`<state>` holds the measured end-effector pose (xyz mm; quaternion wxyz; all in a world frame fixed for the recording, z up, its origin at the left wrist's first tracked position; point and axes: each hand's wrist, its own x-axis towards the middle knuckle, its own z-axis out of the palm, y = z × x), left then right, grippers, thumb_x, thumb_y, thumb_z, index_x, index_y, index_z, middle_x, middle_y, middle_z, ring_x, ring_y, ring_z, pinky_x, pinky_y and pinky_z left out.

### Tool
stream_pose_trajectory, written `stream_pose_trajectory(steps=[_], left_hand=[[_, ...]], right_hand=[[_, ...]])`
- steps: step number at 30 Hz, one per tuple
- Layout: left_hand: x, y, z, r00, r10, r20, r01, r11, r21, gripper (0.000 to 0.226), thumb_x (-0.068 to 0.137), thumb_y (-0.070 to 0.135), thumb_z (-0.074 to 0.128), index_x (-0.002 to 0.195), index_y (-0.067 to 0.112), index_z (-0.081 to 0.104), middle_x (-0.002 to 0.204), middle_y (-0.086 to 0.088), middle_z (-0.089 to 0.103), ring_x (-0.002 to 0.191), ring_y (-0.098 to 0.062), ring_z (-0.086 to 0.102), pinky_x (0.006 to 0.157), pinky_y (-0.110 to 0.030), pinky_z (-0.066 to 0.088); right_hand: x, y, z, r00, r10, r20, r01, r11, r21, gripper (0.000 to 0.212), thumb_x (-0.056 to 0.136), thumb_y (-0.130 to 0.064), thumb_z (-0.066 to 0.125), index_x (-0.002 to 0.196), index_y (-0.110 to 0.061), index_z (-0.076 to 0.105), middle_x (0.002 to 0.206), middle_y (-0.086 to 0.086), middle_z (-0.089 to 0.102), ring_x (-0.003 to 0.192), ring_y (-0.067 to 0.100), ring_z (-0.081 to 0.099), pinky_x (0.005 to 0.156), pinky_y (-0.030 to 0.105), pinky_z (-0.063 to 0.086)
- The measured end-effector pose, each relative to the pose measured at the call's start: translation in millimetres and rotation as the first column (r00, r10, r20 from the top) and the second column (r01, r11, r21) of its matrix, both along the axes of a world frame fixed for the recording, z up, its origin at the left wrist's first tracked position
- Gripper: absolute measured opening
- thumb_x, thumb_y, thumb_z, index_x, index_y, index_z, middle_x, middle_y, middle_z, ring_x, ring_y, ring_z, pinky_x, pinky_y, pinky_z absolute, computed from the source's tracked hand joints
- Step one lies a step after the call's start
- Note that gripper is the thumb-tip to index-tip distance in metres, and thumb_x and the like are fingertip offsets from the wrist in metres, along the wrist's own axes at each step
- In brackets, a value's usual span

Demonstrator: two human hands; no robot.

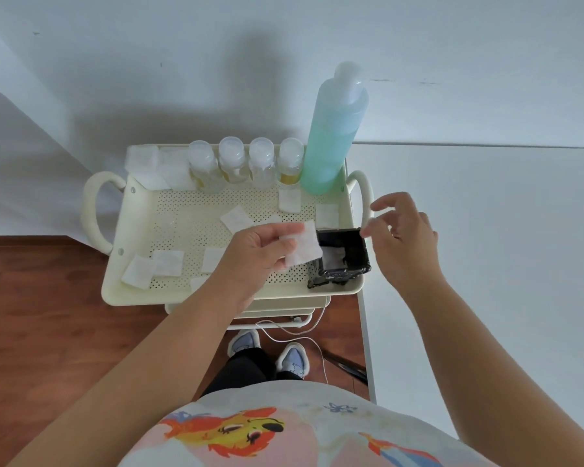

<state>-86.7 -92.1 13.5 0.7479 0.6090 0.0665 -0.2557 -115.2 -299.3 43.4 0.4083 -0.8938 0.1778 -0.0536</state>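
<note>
My left hand (pixel 253 254) pinches a white cotton pad (pixel 305 247) between thumb and fingers, just left of a small black bin (pixel 346 257) lined with a black bag. The bin stands at the front right corner of a cream perforated cart tray (pixel 196 203) and holds at least one white pad. My right hand (pixel 402 237) hovers over the bin's right side with fingers loosely spread, holding nothing. Several more cotton pads (pixel 167 262) lie scattered on the tray.
Along the tray's back edge stand several small clear bottles (pixel 231 163) and a tall bottle of green liquid (pixel 338 129). A stack of pads (pixel 152 166) sits at the back left. A white surface (pixel 486 247) adjoins on the right. A white cable (pixel 294 335) trails below.
</note>
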Motion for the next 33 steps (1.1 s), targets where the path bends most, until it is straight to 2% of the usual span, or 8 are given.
stream_pose_trajectory(steps=[4, 7, 11, 15, 21, 24, 28, 33], left_hand=[[1.5, -19.6, 14.2, 0.996, -0.034, 0.08, 0.036, 0.999, -0.032, 0.038, 0.089, -0.007, 0.059, 0.096, 0.026, 0.076, 0.105, 0.001, 0.073, 0.095, -0.008, 0.069, 0.078, -0.021, 0.056], [4.3, -26.6, 19.6, 0.995, -0.031, 0.098, 0.035, 0.999, -0.037, 0.037, 0.091, -0.009, 0.055, 0.103, 0.022, 0.071, 0.106, -0.003, 0.072, 0.093, -0.008, 0.07, 0.079, -0.022, 0.056], [3.4, -27.2, 17.4, 0.999, -0.009, 0.041, 0.014, 0.994, -0.106, 0.032, 0.093, -0.005, 0.053, 0.107, 0.018, 0.07, 0.109, -0.002, 0.071, 0.095, -0.01, 0.069, 0.078, -0.022, 0.056], [1.8, -26.1, 11.6, 0.999, 0.016, 0.044, -0.013, 0.998, -0.068, 0.023, 0.088, 0.001, 0.065, 0.099, 0.019, 0.074, 0.092, 0.005, 0.077, 0.089, -0.009, 0.071, 0.079, -0.024, 0.057], [-4.1, -30.0, 2.7, 0.979, -0.103, 0.174, 0.067, 0.977, 0.203, 0.012, 0.082, 0.011, 0.075, 0.086, 0.022, 0.078, 0.086, -0.011, 0.074, 0.068, -0.008, 0.065, 0.064, -0.018, 0.053], [-1.0, -25.4, -1.0, 0.975, -0.06, 0.216, 0.0, 0.964, 0.265, 0.013, 0.084, 0.011, 0.073, 0.085, 0.023, 0.077, 0.075, -0.004, 0.071, 0.064, -0.009, 0.068, 0.058, -0.02, 0.055], [7.5, -9.1, -9.6, 0.979, 0.008, 0.204, -0.067, 0.956, 0.287, 0.013, 0.085, 0.012, 0.071, 0.087, 0.024, 0.075, 0.07, 0.006, 0.067, 0.066, -0.011, 0.069, 0.06, -0.024, 0.056], [8.0, -1.4, -16.6, 0.981, -0.039, 0.191, -0.027, 0.943, 0.331, 0.011, 0.085, 0.017, 0.071, 0.091, 0.026, 0.072, 0.069, 0.01, 0.066, 0.068, -0.015, 0.07, 0.064, -0.032, 0.059]], right_hand=[[0.6, 14.8, 9.8, 0.991, 0.119, -0.053, -0.107, 0.975, 0.197, 0.017, 0.085, -0.02, 0.054, 0.094, -0.034, 0.056, 0.071, -0.007, 0.069, 0.063, 0.01, 0.056, 0.056, 0.025, 0.04], [-0.7, 18.2, 11.7, 0.996, 0.059, -0.065, -0.023, 0.885, 0.464, 0.016, 0.088, -0.015, 0.057, 0.099, -0.027, 0.056, 0.059, -0.006, 0.063, 0.046, 0.006, 0.051, 0.048, 0.023, 0.042], [-6.1, 13.0, 13.4, 0.997, 0.046, -0.057, -0.003, 0.808, 0.589, 0.029, 0.082, -0.009, 0.072, 0.102, -0.019, 0.054, 0.068, 0.001, 0.071, 0.055, 0.012, 0.063, 0.051, 0.022, 0.049], [-3.0, 3.4, 14.4, 0.994, 0.088, -0.069, -0.042, 0.867, 0.496, 0.026, 0.079, -0.004, 0.074, 0.095, -0.019, 0.059, 0.075, 0.006, 0.074, 0.062, 0.017, 0.067, 0.059, 0.028, 0.054], [6.3, -7.2, 9.0, 0.996, 0.08, -0.043, -0.05, 0.879, 0.474, 0.033, 0.078, 0.0, 0.072, 0.094, -0.026, 0.059, 0.078, 0.007, 0.069, 0.064, 0.018, 0.059, 0.06, 0.035, 0.05], [9.6, -7.4, -0.7, 0.978, 0.16, -0.13, -0.119, 0.954, 0.275, 0.034, 0.076, -0.003, 0.069, 0.092, -0.032, 0.059, 0.08, 0.002, 0.071, 0.058, 0.01, 0.057, 0.055, 0.026, 0.048], [7.8, 2.2, -11.6, 0.924, 0.288, -0.252, -0.284, 0.957, 0.055, 0.036, 0.075, -0.003, 0.058, 0.088, -0.035, 0.061, 0.074, -0.006, 0.069, 0.055, 0.003, 0.057, 0.047, 0.014, 0.045], [15.2, 13.1, -15.7, 0.91, 0.247, -0.333, -0.347, 0.894, -0.283, 0.031, 0.085, -0.008, 0.046, 0.104, -0.031, 0.055, 0.088, 0.002, 0.065, 0.071, 0.026, 0.061, 0.063, 0.038, 0.056]])
